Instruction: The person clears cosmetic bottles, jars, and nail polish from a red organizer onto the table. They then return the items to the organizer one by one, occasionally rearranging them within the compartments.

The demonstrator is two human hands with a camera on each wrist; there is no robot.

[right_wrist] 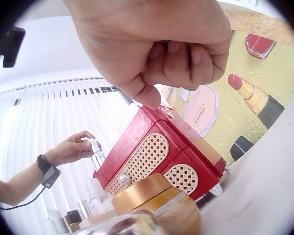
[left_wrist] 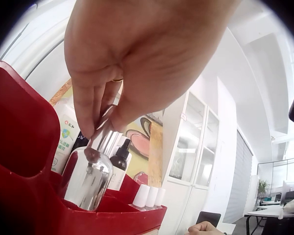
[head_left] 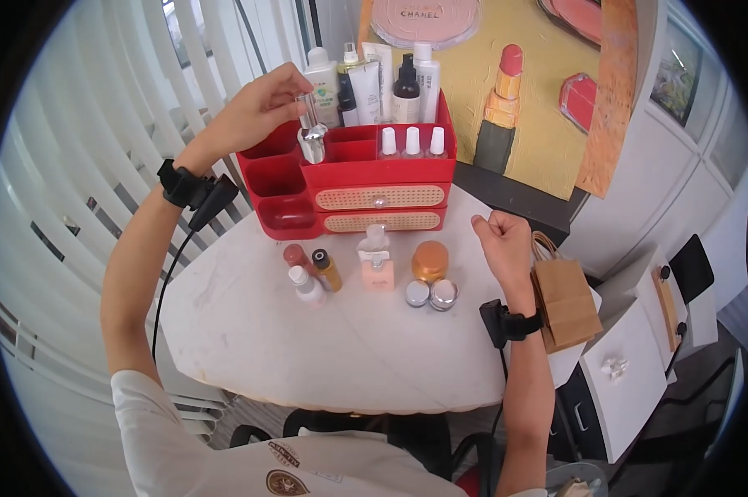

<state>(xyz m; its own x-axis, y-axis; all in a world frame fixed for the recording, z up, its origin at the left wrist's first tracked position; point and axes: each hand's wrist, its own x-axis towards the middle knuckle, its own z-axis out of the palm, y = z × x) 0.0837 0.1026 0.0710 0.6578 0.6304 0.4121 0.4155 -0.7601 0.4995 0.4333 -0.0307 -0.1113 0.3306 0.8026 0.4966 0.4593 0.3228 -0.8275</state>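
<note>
My left hand (head_left: pixel 262 108) pinches the silver cap of a shiny silver bottle (head_left: pixel 312 142) between thumb and fingers. The bottle stands upright at a front compartment of the red organizer (head_left: pixel 382 173); in the left wrist view its mirrored body (left_wrist: pixel 86 181) sits behind the red rim, its base hidden. My right hand (head_left: pixel 508 244) is held above the table's right side, its fingers curled into the palm with nothing showing in them. Nearest below it are an amber jar (head_left: pixel 430 261) with a gold lid and two small silver-lidded jars (head_left: pixel 444 293).
Several bottles and tubes (head_left: pixel 365 93) fill the organizer's back row, with three white-capped bottles (head_left: pixel 413 142) in front. Perfume bottles (head_left: pixel 378 271) and three small bottles (head_left: pixel 309 287) stand on the white table (head_left: pixel 365 356). A brown paper bag (head_left: pixel 566 302) is at right.
</note>
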